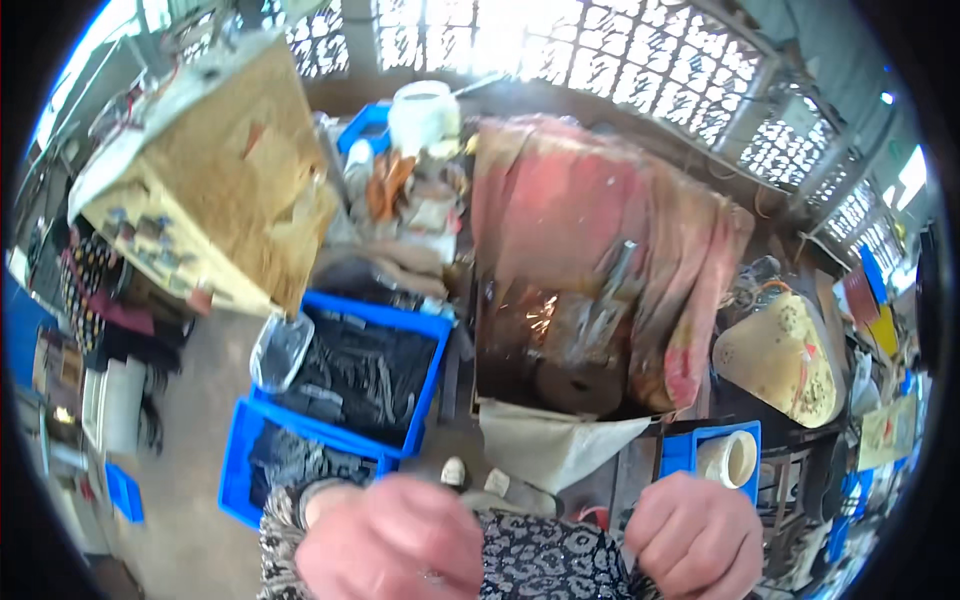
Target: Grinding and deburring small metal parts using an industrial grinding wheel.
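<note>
Fingers of the left hand [390,545] and right hand [695,535] are curled (whether round anything, one cannot tell). It looks like a pause; any pick-up would call for opened fingers. Left to right, the near bin [234,480], by the left hand, holds dark pieces [300,458], the far bin [428,387] dark strips [350,380], and the right bin [679,452], by the right hand, a cream cylinder [716,463].

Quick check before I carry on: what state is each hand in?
Left hand: closed, blurred; whether it holds anything can't be told.
Right hand: closed, fingers curled; any contents hidden.
</note>
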`<act>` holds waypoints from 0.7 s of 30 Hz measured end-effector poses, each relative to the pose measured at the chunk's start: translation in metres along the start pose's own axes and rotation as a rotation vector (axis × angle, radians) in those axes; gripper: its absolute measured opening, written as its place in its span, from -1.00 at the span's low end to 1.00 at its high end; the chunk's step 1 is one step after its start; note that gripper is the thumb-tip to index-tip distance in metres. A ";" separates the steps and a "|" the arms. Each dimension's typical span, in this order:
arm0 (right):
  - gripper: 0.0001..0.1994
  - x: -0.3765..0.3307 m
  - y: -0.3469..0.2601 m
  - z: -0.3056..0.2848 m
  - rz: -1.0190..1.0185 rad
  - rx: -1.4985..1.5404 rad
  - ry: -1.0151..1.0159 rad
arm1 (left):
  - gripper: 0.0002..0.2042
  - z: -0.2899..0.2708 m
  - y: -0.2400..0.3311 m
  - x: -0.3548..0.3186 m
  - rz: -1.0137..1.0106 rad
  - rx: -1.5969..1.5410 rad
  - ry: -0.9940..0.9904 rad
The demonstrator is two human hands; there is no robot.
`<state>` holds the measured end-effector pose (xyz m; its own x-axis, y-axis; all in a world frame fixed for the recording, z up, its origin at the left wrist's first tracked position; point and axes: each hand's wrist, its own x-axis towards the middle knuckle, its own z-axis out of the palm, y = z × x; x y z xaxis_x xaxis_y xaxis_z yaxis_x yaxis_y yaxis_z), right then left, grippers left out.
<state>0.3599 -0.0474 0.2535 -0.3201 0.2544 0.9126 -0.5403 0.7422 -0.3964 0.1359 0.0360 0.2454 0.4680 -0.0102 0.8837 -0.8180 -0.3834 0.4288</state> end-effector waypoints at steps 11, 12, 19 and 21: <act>-0.89 0.019 -0.021 0.016 -0.147 -0.331 0.007 | -0.88 -0.008 -0.032 0.039 0.339 0.080 0.050; -0.89 0.021 -0.022 0.019 -0.154 -0.324 0.003 | -0.89 -0.008 -0.028 0.040 0.338 0.100 0.051; -0.93 0.016 -0.055 0.029 -0.156 -0.431 -0.004 | -0.93 0.010 -0.030 0.049 0.323 0.137 0.034; -0.94 0.010 -0.060 0.032 -0.191 -0.403 -0.022 | -0.94 0.019 -0.022 0.053 0.325 0.182 0.005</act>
<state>0.3639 -0.1090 0.2829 -0.2631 0.0794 0.9615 -0.2458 0.9582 -0.1463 0.1854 0.0265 0.2792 0.1914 -0.1544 0.9693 -0.8508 -0.5184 0.0855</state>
